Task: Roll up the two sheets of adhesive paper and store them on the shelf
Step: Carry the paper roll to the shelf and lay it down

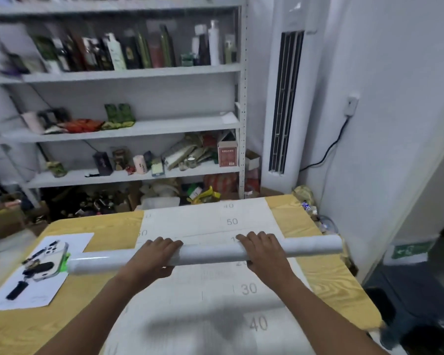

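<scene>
While the left hand (156, 254) and right hand (263, 252) sit apart, each curled over the roll (210, 253) lying crosswise on the flat sheet (215, 288) on the counter (331, 278), even pressure looks key: wind both ends level and tight, so nothing telescopes before the shelf (177, 125).

A table (326, 278) with a yellow wood-grain top. Across its middle, a smooth, glossy white roll (208, 253) lies on a matt, grid-printed paper sheet (215, 288). Behind the table stands a grey painted metal shelf (139, 73).
</scene>
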{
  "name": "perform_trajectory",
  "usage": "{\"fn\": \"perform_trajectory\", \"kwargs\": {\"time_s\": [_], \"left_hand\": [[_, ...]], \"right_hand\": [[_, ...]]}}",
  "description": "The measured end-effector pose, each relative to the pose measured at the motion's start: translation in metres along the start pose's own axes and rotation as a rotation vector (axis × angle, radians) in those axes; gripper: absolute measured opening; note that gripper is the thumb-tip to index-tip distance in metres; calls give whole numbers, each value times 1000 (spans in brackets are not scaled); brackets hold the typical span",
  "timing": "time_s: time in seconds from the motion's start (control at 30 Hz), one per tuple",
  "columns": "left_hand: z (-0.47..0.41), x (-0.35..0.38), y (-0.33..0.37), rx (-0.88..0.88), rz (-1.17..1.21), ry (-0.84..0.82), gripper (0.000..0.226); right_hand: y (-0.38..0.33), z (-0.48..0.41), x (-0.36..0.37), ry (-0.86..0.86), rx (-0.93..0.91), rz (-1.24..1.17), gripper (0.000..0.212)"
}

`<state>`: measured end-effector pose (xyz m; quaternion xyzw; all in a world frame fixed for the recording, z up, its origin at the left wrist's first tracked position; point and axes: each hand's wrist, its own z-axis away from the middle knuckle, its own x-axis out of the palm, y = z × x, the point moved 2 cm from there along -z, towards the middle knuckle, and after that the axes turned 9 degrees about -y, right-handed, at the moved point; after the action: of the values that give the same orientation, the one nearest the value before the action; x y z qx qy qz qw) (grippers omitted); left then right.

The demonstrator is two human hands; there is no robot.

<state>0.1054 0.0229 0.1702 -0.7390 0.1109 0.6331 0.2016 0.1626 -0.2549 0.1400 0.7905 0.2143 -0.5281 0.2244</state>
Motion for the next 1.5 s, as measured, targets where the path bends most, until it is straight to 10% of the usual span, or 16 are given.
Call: {"fn": "perform_trajectory", "kwargs": {"time_s": [1.0, 1.5], "left_hand": [[-4, -255, -32, -321, -111, 179, 54], [4, -261, -50, -339, -178, 120, 49]], "right_hand": [[8, -118, -240, 469, -135, 233, 67], [-2, -132, -243, 319, -107, 74, 44]]}}
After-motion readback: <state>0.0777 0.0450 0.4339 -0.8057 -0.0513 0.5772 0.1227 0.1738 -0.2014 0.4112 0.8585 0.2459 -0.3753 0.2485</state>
